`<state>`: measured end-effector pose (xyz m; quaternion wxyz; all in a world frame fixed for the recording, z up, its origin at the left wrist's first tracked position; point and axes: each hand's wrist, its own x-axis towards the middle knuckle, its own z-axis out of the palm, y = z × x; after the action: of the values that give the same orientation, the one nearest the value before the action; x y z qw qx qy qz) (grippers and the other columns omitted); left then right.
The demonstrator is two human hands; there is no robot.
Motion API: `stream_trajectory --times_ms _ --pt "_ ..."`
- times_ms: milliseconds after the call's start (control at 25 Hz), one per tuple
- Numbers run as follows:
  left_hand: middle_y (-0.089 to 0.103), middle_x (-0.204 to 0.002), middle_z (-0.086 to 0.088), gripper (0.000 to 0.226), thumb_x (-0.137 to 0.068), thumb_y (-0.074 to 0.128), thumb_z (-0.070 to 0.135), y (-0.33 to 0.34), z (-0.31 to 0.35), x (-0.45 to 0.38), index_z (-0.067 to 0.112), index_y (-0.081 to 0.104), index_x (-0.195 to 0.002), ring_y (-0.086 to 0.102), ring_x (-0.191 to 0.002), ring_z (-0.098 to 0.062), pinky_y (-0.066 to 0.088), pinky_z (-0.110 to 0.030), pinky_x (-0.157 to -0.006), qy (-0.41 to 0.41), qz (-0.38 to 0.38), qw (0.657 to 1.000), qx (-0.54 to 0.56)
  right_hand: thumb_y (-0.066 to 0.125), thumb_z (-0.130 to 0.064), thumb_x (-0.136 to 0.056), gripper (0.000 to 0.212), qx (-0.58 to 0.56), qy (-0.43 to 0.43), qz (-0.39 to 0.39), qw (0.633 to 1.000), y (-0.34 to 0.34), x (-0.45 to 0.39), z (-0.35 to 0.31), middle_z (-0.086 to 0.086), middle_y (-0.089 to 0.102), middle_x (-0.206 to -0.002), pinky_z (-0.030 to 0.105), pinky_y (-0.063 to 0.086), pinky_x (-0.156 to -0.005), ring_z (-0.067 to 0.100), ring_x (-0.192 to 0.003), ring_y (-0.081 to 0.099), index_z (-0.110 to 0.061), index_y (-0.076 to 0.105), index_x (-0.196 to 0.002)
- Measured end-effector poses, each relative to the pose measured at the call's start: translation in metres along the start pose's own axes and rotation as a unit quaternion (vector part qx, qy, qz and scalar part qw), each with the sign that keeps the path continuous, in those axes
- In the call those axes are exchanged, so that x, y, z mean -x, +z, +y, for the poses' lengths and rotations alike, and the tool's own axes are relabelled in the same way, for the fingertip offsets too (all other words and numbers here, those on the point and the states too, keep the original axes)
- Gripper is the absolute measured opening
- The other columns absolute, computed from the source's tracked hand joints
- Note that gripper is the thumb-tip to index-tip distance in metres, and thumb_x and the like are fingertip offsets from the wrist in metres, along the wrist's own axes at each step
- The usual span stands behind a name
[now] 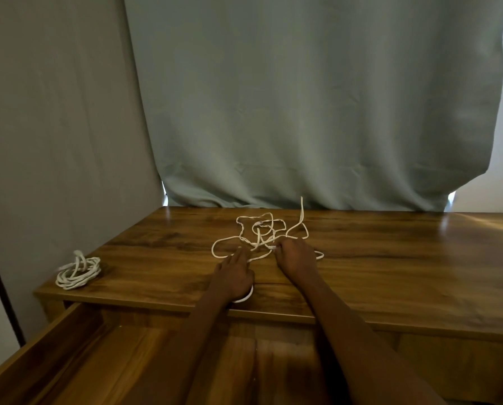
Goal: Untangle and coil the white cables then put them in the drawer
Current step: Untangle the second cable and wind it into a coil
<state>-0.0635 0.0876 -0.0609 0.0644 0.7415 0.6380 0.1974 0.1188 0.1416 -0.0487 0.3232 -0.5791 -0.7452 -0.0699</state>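
Observation:
A tangled white cable (262, 229) lies in loose loops on the wooden table top (390, 258), near the middle. My right hand (295, 255) rests on its near side, fingers pinched on a strand at the tangle's edge. My left hand (235, 273) lies flat beside it, fingers pointing at a loop, with a white loop showing under the wrist; whether it grips anything is unclear. A second white cable, coiled (78, 271), sits at the table's left front corner. The wooden drawer (69, 346) is pulled open below the front edge.
A grey-green curtain (303, 112) hangs right behind the table's far edge. A plain wall (54, 127) stands to the left, with a dark vertical bar at the far left.

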Motion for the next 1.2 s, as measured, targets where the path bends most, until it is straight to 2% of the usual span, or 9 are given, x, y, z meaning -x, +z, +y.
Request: stream_trajectory --times_ms 120,280,400,480,640,800,1040,1120,1200 --pt "0.030 -0.159 -0.009 0.070 -0.084 0.054 0.037 -0.007 -0.002 -0.010 0.022 0.034 -0.150 0.030 -0.144 -0.033 0.031 -0.049 -0.115 -0.019 0.030 0.996 0.084 0.056 -0.040 -0.097 0.018 -0.026 0.013 0.012 0.999 0.001 -0.003 0.000 -0.001 0.073 -0.092 0.036 0.052 -0.075 0.022 -0.088 0.068 -0.025 0.063 -0.104" --pt "0.070 -0.114 -0.004 0.048 -0.090 0.062 0.039 -0.017 0.000 -0.033 0.020 0.054 -0.132 0.064 -0.109 -0.023 0.050 -0.045 -0.097 -0.046 0.095 0.969 0.223 0.058 -0.041 -0.093 0.014 -0.045 -0.004 -0.001 0.999 0.003 -0.002 0.001 -0.003 0.073 -0.096 0.036 0.047 -0.079 0.022 -0.093 0.067 -0.030 0.064 -0.098" --pt "0.074 -0.084 -0.003 0.025 -0.087 0.064 0.042 -0.021 0.004 -0.052 0.019 0.072 -0.091 0.071 -0.085 -0.024 0.056 -0.049 -0.082 -0.063 0.089 0.949 0.294 0.064 -0.045 -0.090 0.015 -0.065 -0.030 -0.039 0.997 0.003 -0.002 0.001 -0.007 0.069 -0.102 0.037 0.046 -0.083 0.018 -0.099 0.062 -0.032 0.066 -0.097" --pt "0.072 -0.071 -0.008 0.026 -0.087 0.067 0.030 -0.020 0.008 -0.060 0.011 0.069 -0.070 0.072 -0.074 -0.027 0.059 -0.051 -0.075 -0.085 0.092 0.928 0.350 0.063 -0.042 -0.092 0.018 -0.119 -0.043 -0.045 0.991 0.003 -0.004 0.002 -0.004 0.067 -0.109 0.039 0.048 -0.086 0.018 -0.104 0.060 -0.029 0.070 -0.103" --pt "0.066 -0.069 -0.012 0.019 -0.094 0.064 0.012 -0.023 0.010 -0.057 -0.003 0.070 -0.083 0.058 -0.051 -0.010 0.047 -0.023 -0.046 -0.115 0.078 0.869 0.475 0.048 -0.028 -0.102 0.039 -0.183 -0.054 -0.041 0.981 0.008 -0.009 0.010 0.002 0.055 -0.146 0.042 0.044 -0.106 0.024 -0.132 0.049 -0.027 0.054 -0.141" --pt "0.065 -0.079 -0.015 0.021 -0.085 0.075 0.024 -0.025 -0.009 -0.053 0.003 0.076 -0.084 0.050 -0.055 -0.014 0.037 -0.025 -0.051 -0.143 0.063 0.811 0.564 0.055 -0.039 -0.098 0.030 -0.122 -0.058 -0.072 0.988 0.014 -0.015 0.009 0.001 0.062 -0.129 0.042 0.047 -0.097 0.026 -0.121 0.053 -0.025 0.066 -0.122" --pt "0.069 -0.077 -0.008 0.030 -0.084 0.076 0.037 -0.032 -0.009 -0.042 0.008 0.078 -0.090 0.054 -0.055 -0.013 0.041 -0.023 -0.049 -0.163 0.108 0.787 0.586 0.058 -0.035 -0.096 0.016 -0.105 -0.113 -0.044 0.987 0.010 -0.007 0.005 -0.004 0.060 -0.120 0.039 0.044 -0.092 0.021 -0.112 0.051 -0.026 0.069 -0.102" --pt "0.073 -0.085 -0.008 0.026 -0.085 0.074 0.037 -0.037 -0.012 -0.040 0.012 0.079 -0.087 0.061 -0.072 -0.022 0.049 -0.030 -0.062 -0.157 0.138 0.770 0.603 0.057 -0.037 -0.096 0.016 -0.075 -0.104 -0.042 0.991 0.010 -0.007 0.005 -0.005 0.063 -0.118 0.038 0.045 -0.090 0.020 -0.114 0.051 -0.028 0.069 -0.102" --pt "0.077 -0.087 -0.005 0.020 -0.089 0.070 0.032 -0.041 -0.014 -0.034 0.014 0.079 -0.089 0.071 -0.082 -0.021 0.055 -0.034 -0.078 -0.136 0.180 0.791 0.568 0.054 -0.040 -0.096 0.018 -0.052 -0.064 -0.040 0.996 0.011 -0.007 0.008 -0.005 0.063 -0.119 0.039 0.048 -0.087 0.021 -0.116 0.053 -0.031 0.068 -0.103"
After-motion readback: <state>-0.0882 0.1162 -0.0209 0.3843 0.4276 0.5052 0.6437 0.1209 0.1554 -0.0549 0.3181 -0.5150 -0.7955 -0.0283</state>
